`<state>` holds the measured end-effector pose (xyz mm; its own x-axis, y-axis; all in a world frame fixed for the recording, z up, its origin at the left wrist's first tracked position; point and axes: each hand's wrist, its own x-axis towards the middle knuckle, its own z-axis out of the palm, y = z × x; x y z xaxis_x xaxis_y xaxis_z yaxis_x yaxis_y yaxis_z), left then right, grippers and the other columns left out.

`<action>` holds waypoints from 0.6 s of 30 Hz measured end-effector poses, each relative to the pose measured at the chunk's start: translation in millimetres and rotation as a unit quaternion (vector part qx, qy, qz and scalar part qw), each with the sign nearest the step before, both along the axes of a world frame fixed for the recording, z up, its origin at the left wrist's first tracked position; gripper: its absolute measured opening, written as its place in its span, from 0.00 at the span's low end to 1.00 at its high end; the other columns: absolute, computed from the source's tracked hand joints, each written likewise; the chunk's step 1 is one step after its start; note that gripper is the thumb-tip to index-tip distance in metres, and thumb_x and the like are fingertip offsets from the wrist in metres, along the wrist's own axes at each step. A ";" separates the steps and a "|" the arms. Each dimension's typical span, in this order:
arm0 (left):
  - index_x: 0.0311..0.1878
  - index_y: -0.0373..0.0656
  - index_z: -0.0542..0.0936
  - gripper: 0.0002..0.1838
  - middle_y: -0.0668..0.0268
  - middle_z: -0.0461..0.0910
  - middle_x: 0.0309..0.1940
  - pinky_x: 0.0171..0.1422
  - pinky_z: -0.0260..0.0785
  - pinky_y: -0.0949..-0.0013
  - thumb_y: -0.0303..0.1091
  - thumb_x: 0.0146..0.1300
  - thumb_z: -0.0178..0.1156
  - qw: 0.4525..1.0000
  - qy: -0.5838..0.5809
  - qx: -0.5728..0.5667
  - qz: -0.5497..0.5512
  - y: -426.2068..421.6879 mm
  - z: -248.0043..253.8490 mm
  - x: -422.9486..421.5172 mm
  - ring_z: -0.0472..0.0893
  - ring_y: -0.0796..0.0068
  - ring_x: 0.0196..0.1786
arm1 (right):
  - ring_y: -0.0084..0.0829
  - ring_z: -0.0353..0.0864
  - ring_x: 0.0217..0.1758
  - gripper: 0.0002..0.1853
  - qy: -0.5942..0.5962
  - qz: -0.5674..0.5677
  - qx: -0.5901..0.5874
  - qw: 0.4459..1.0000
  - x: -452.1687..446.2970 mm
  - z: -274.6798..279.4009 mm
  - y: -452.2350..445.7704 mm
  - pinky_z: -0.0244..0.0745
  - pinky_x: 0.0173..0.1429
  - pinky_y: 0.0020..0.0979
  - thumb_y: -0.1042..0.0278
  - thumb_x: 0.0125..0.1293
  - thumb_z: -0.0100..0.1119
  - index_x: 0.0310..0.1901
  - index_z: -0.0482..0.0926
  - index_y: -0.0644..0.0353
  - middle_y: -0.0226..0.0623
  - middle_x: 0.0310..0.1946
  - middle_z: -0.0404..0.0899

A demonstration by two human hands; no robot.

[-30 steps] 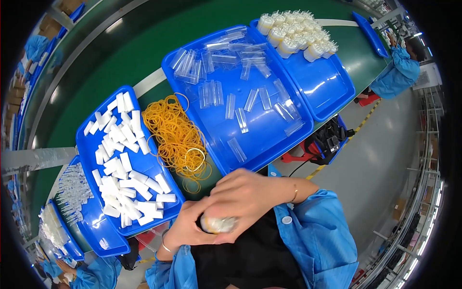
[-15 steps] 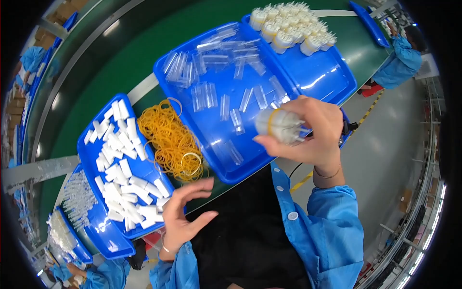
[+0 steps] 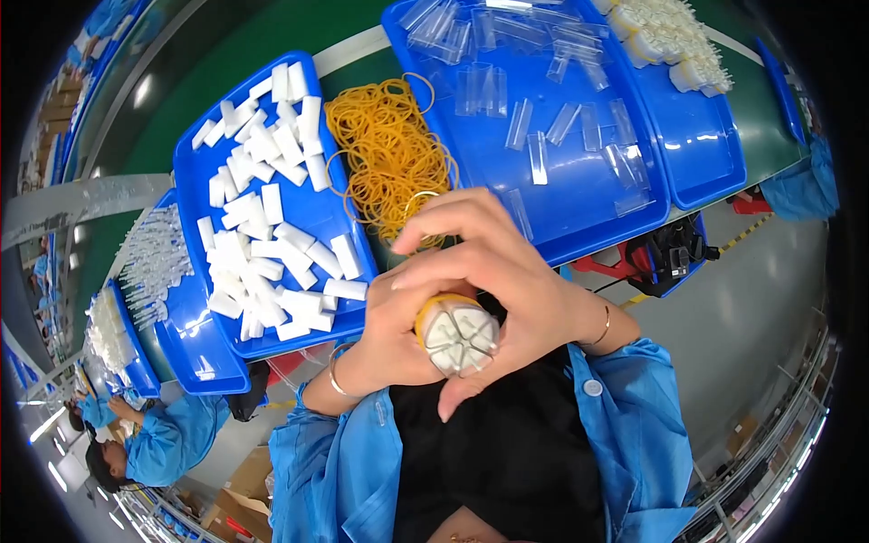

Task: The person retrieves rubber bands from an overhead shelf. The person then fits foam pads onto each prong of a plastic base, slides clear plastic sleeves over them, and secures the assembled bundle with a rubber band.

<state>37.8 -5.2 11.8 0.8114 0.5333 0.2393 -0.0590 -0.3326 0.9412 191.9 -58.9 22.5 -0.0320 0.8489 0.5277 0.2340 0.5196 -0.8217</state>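
A round bundle of white tubes (image 3: 460, 340) is held in front of my chest, its wedge-like ends facing me and a yellow rubber band around it. My left hand (image 3: 398, 328) wraps the bundle's left side, with its fingers partly hidden behind it. My right hand (image 3: 516, 294) curves over the top and right side, its thumb along the lower right edge and its other fingers arched above my left hand. Just beyond my hands lies a heap of orange-yellow rubber bands (image 3: 389, 149).
A blue tray (image 3: 192, 172) of short white blocks (image 3: 240, 213) is at left. Clear plastic sleeves (image 3: 480, 90) lie in a larger blue tray (image 3: 579, 217). Finished-looking white bundles (image 3: 665, 41) stand at the back right. A co-worker in blue (image 3: 176, 439) sits at lower left.
My right hand has brought the bundle left and down from over the sleeve tray. My left hand, open before, has closed around it. The view has shifted, so the trays sit higher and further right.
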 end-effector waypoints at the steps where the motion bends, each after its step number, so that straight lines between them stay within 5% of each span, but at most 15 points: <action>1: 0.41 0.37 0.76 0.22 0.60 0.78 0.32 0.37 0.71 0.69 0.30 0.41 0.71 0.999 -0.028 -0.031 -0.016 -1.2 -1.5 3.2 0.79 0.65 0.35 | 0.41 0.69 0.49 0.32 0.022 0.034 -0.014 0.999 -2.5 -1.3 2.3 0.60 0.51 0.41 0.44 0.37 0.75 0.42 0.76 0.54 0.36 0.45 0.71; 8: 0.43 0.37 0.76 0.23 0.60 0.77 0.35 0.40 0.71 0.68 0.31 0.41 0.71 0.990 -0.067 -0.119 -0.043 -10.5 -10.5 -1.9 0.79 0.65 0.37 | 0.38 0.69 0.55 0.22 0.081 0.136 -0.037 0.987 -21.6 -10.0 0.4 0.58 0.53 0.40 0.58 0.39 0.75 0.37 0.78 0.52 0.32 0.48 0.74; 11: 0.44 0.37 0.76 0.24 0.60 0.77 0.36 0.41 0.70 0.68 0.31 0.41 0.71 0.989 -0.068 -0.126 -0.042 -10.6 -9.9 -3.9 0.79 0.65 0.38 | 0.46 0.70 0.55 0.21 0.073 0.142 -0.030 0.987 -23.6 -9.0 0.5 0.61 0.52 0.41 0.60 0.38 0.75 0.37 0.80 0.56 0.41 0.48 0.77; 18: 0.45 0.37 0.75 0.25 0.60 0.76 0.38 0.43 0.70 0.68 0.32 0.42 0.71 0.988 -0.071 -0.134 -0.038 -12.8 -15.1 -5.1 0.78 0.64 0.40 | 0.43 0.69 0.56 0.22 0.049 0.138 -0.036 0.989 -26.4 -8.7 -0.8 0.59 0.50 0.40 0.60 0.37 0.75 0.38 0.80 0.53 0.35 0.50 0.76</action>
<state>32.7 -18.0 -3.4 0.8196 0.5325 0.2112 -0.2115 -0.0614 0.9754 165.5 -59.7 13.8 -0.2195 0.8508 0.4774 0.0085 0.4910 -0.8711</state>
